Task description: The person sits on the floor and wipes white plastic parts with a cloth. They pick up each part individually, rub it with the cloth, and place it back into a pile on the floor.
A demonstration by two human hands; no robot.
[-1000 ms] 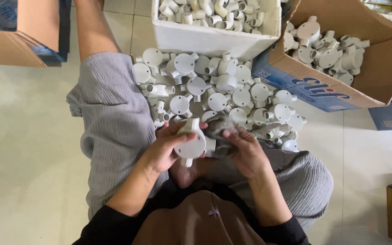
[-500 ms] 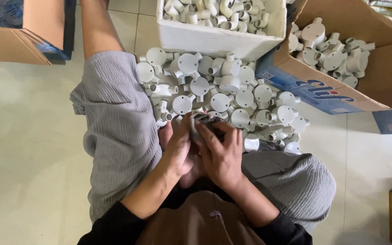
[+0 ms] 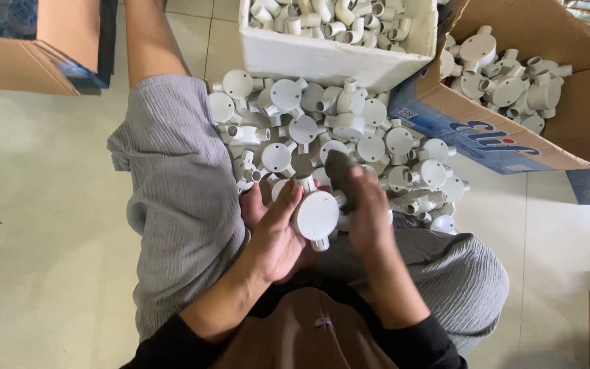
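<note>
I sit on the floor with a heap of white round junction boxes [image 3: 349, 140] between my knees. My left hand [image 3: 274, 232] grips one white round junction box [image 3: 317, 215], its flat lid facing up and short pipe stubs sticking out. My right hand [image 3: 367, 208] rests against that box's right side, fingers reaching up over the heap, with a dark grey piece [image 3: 339, 171] at its fingertips. Whether the right hand grips that dark piece I cannot tell.
A white foam box [image 3: 336, 55] of small white pipe fittings stands beyond the heap. An open cardboard box [image 3: 513, 147] with more junction boxes is at the right. Another cardboard box [image 3: 35, 61] sits at the far left. Pale tiled floor [image 3: 35, 239] lies all around.
Both hands were pressed together over one box half a second ago. They have since parted, the box's lid now faces up in my left hand, and my right hand has moved toward the heap.
</note>
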